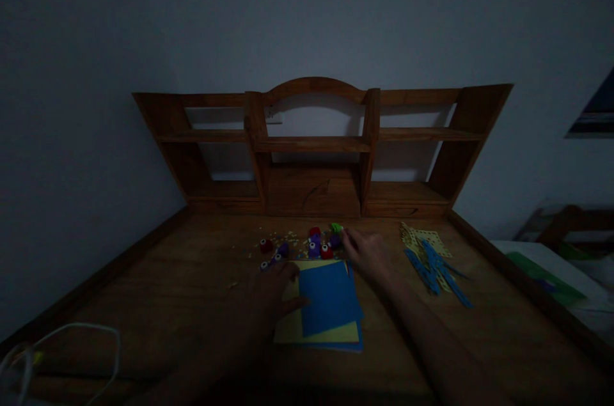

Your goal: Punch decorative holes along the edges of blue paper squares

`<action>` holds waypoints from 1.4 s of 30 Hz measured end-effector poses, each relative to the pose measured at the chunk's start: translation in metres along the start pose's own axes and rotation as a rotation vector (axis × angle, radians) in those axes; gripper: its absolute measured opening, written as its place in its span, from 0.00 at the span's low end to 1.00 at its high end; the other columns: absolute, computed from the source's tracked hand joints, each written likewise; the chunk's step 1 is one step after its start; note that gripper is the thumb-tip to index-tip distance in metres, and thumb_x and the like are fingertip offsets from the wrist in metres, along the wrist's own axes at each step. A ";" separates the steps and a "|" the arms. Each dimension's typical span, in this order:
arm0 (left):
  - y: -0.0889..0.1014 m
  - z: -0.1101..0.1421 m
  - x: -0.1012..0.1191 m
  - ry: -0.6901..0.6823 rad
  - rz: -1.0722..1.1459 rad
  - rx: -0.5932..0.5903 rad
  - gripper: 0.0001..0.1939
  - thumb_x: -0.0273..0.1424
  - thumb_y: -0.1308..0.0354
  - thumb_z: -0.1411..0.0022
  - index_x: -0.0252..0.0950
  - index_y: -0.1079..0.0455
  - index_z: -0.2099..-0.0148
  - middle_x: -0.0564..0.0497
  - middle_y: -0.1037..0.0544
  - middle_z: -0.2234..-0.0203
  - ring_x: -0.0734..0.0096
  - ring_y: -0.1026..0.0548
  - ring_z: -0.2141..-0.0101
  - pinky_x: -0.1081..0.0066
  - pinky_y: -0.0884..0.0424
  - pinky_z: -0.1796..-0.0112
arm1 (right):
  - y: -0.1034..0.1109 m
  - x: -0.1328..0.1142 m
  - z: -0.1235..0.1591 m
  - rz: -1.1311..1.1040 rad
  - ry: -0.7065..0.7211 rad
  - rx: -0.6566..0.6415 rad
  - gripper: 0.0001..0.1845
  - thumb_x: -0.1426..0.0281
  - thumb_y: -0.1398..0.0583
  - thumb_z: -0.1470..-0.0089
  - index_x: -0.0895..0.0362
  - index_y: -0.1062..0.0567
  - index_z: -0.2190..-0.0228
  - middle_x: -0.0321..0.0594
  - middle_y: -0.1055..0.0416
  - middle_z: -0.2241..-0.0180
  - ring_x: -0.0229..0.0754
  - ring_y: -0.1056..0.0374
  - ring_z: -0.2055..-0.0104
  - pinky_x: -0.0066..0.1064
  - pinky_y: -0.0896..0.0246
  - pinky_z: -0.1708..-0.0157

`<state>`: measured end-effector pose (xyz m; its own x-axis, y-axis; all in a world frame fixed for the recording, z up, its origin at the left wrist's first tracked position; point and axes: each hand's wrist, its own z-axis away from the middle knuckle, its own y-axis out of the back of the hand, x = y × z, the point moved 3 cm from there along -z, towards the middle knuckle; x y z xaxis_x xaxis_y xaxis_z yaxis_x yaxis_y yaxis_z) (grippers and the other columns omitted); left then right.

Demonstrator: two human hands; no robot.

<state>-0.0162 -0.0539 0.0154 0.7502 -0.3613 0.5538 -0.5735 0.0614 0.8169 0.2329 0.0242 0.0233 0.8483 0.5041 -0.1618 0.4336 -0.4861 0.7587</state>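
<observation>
The sheets (329, 298) are blue and yellow, the toys (314, 249) purple and red.

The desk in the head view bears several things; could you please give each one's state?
Left hand: thumb and fingers apart
Right hand: at the green toy, grip unclear
Top blue sheet: flat, askew atop the yellow sheet
Yellow sheet: partly covered
Red and purple toys: scattered
Blue strips: crisscrossed over yellow perforated pieces

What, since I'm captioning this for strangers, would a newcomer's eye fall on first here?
Probably the blue sheet lying on a yellow sheet, with the left hand at its left edge. Just beyond it sit small red and purple figures, several round-eyed, some beside the right hand. An arched wooden shelf unit stands along the back of the desk.
</observation>
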 end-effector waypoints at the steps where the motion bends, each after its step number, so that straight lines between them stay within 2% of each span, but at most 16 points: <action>1: -0.005 -0.012 -0.003 -0.005 0.006 -0.004 0.23 0.45 0.35 0.49 0.39 0.31 0.55 0.43 0.27 0.56 0.53 0.30 0.57 0.59 0.35 0.56 | 0.000 0.002 0.000 -0.002 -0.007 0.003 0.15 0.67 0.49 0.35 0.55 0.24 0.64 0.43 0.21 0.71 0.41 0.28 0.74 0.30 0.51 0.74; 5: -0.019 -0.045 -0.006 0.012 -0.012 -0.155 0.29 0.43 0.29 0.59 0.37 0.33 0.56 0.44 0.29 0.56 0.51 0.31 0.54 0.60 0.34 0.56 | 0.003 0.006 0.000 0.003 -0.036 0.023 0.14 0.67 0.49 0.36 0.55 0.24 0.65 0.43 0.21 0.72 0.41 0.28 0.75 0.30 0.52 0.75; 9: -0.018 -0.050 0.003 0.014 -0.144 -0.260 0.29 0.42 0.28 0.60 0.36 0.33 0.58 0.42 0.28 0.57 0.47 0.31 0.53 0.60 0.36 0.55 | 0.009 0.005 -0.001 0.047 -0.044 0.054 0.13 0.67 0.48 0.36 0.55 0.25 0.66 0.43 0.22 0.72 0.42 0.28 0.75 0.31 0.54 0.74; 14: -0.017 -0.051 0.005 0.031 -0.232 -0.248 0.35 0.42 0.28 0.60 0.36 0.35 0.51 0.40 0.31 0.51 0.48 0.33 0.49 0.61 0.36 0.52 | 0.014 0.006 -0.001 0.069 -0.085 0.112 0.14 0.67 0.49 0.36 0.55 0.26 0.69 0.42 0.23 0.74 0.41 0.29 0.76 0.31 0.54 0.75; 19: -0.019 -0.057 -0.001 -0.004 -0.261 -0.326 0.30 0.48 0.29 0.60 0.35 0.30 0.58 0.42 0.27 0.55 0.49 0.31 0.52 0.61 0.35 0.53 | 0.015 0.004 -0.001 0.073 -0.083 0.134 0.15 0.66 0.49 0.35 0.55 0.25 0.67 0.42 0.22 0.74 0.42 0.29 0.76 0.32 0.54 0.75; 21: -0.019 -0.057 -0.002 0.011 -0.226 -0.336 0.31 0.47 0.29 0.59 0.35 0.30 0.57 0.42 0.26 0.55 0.51 0.30 0.53 0.62 0.34 0.54 | 0.015 0.003 -0.001 0.075 -0.086 0.135 0.14 0.65 0.49 0.36 0.55 0.25 0.67 0.42 0.23 0.75 0.41 0.30 0.77 0.32 0.56 0.76; 24: -0.020 -0.053 -0.002 0.067 -0.128 -0.302 0.35 0.41 0.30 0.57 0.36 0.32 0.48 0.42 0.26 0.52 0.52 0.29 0.53 0.62 0.33 0.55 | 0.017 0.001 0.000 0.066 -0.094 0.142 0.15 0.65 0.49 0.36 0.54 0.25 0.68 0.41 0.23 0.76 0.41 0.31 0.78 0.32 0.57 0.76; 26: -0.018 -0.049 -0.001 0.081 -0.046 -0.242 0.31 0.37 0.33 0.52 0.37 0.32 0.45 0.43 0.25 0.51 0.52 0.28 0.52 0.62 0.34 0.54 | 0.020 0.000 0.000 0.063 -0.099 0.145 0.16 0.65 0.49 0.35 0.54 0.25 0.68 0.41 0.23 0.75 0.41 0.31 0.78 0.32 0.57 0.76; 30: 0.003 -0.048 -0.003 0.057 0.187 -0.046 0.18 0.37 0.41 0.44 0.39 0.27 0.51 0.44 0.22 0.56 0.55 0.26 0.57 0.63 0.32 0.57 | 0.027 0.002 -0.001 0.042 -0.141 0.149 0.17 0.64 0.50 0.35 0.55 0.25 0.69 0.44 0.24 0.75 0.42 0.31 0.77 0.33 0.56 0.76; 33: 0.030 -0.055 -0.009 0.038 0.303 0.018 0.14 0.41 0.42 0.42 0.38 0.24 0.60 0.47 0.22 0.68 0.62 0.26 0.67 0.68 0.31 0.66 | 0.026 0.006 -0.004 -0.119 -0.210 0.150 0.20 0.59 0.49 0.36 0.55 0.25 0.71 0.43 0.25 0.76 0.42 0.32 0.76 0.32 0.53 0.75; 35: 0.044 -0.063 -0.012 0.029 0.368 0.011 0.15 0.43 0.43 0.41 0.36 0.26 0.66 0.49 0.25 0.74 0.67 0.29 0.72 0.72 0.34 0.71 | 0.017 0.007 -0.005 -0.370 -0.263 0.078 0.23 0.54 0.47 0.38 0.56 0.25 0.74 0.41 0.26 0.78 0.41 0.33 0.77 0.30 0.51 0.76; 36: 0.048 -0.067 -0.013 0.026 0.407 -0.024 0.16 0.44 0.43 0.41 0.35 0.27 0.67 0.50 0.26 0.75 0.69 0.30 0.74 0.73 0.34 0.73 | 0.009 0.006 -0.006 -0.541 -0.295 0.000 0.25 0.51 0.47 0.39 0.56 0.26 0.76 0.40 0.27 0.80 0.40 0.34 0.79 0.29 0.49 0.77; 39: 0.050 -0.079 -0.013 0.040 0.516 -0.098 0.18 0.46 0.42 0.42 0.35 0.28 0.66 0.51 0.27 0.76 0.71 0.31 0.75 0.74 0.35 0.74 | -0.016 -0.002 -0.002 -1.069 -0.403 -0.334 0.34 0.43 0.50 0.43 0.57 0.29 0.83 0.37 0.32 0.86 0.36 0.39 0.85 0.27 0.48 0.83; 42: 0.045 -0.092 -0.009 0.000 0.532 -0.113 0.19 0.47 0.43 0.42 0.35 0.27 0.65 0.51 0.26 0.74 0.70 0.30 0.73 0.74 0.35 0.73 | -0.030 -0.009 0.005 -1.334 -0.473 -0.551 0.30 0.45 0.41 0.48 0.58 0.29 0.84 0.37 0.31 0.87 0.34 0.42 0.89 0.26 0.48 0.87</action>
<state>-0.0188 0.0378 0.0621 0.3659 -0.2530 0.8956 -0.8352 0.3353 0.4359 0.2139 0.0309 -0.0008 0.0024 0.0252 -0.9997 0.8660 0.4997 0.0147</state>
